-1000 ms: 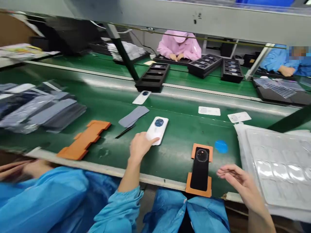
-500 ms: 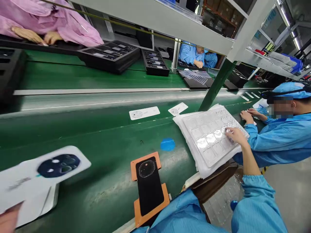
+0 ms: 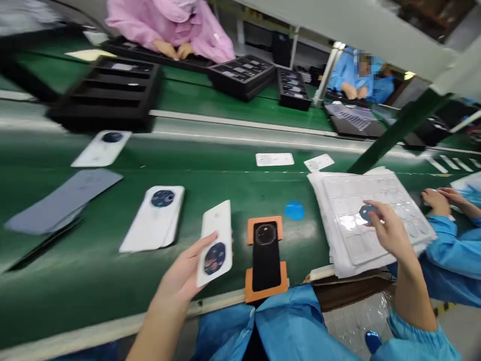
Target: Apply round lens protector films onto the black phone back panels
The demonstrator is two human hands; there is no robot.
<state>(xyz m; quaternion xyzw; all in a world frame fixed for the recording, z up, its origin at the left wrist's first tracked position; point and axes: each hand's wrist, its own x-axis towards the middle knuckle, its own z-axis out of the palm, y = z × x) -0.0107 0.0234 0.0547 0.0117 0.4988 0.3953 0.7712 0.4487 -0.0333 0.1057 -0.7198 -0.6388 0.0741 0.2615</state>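
Observation:
My left hand (image 3: 188, 265) grips a white phone-shaped card (image 3: 217, 228) with a dark round camera picture at its lower end, held above the green bench. Between the fingertips of my right hand (image 3: 391, 228) is a dark round disc (image 3: 367, 212), over a clear plastic tray (image 3: 353, 193) with rows of pockets. That tray lies on a white stack of sheets. Between my hands, a black phone-shaped panel (image 3: 266, 265) rests in an orange holder (image 3: 265, 296) near the bench's front edge. A blue round sticker (image 3: 294, 210) sits behind the holder, to its right.
Left on the bench are a pile of white cards (image 3: 148, 225), grey sheets (image 3: 67, 200) and a single white card (image 3: 99, 150). Black trays (image 3: 108, 93) stand behind. A green post (image 3: 398, 133) rises beyond the clear tray. A co-worker's hands (image 3: 438, 200) are at the right.
The view has swung left. My left hand has come into view with a white card in it. My right hand has lifted a dark disc off the clear tray.

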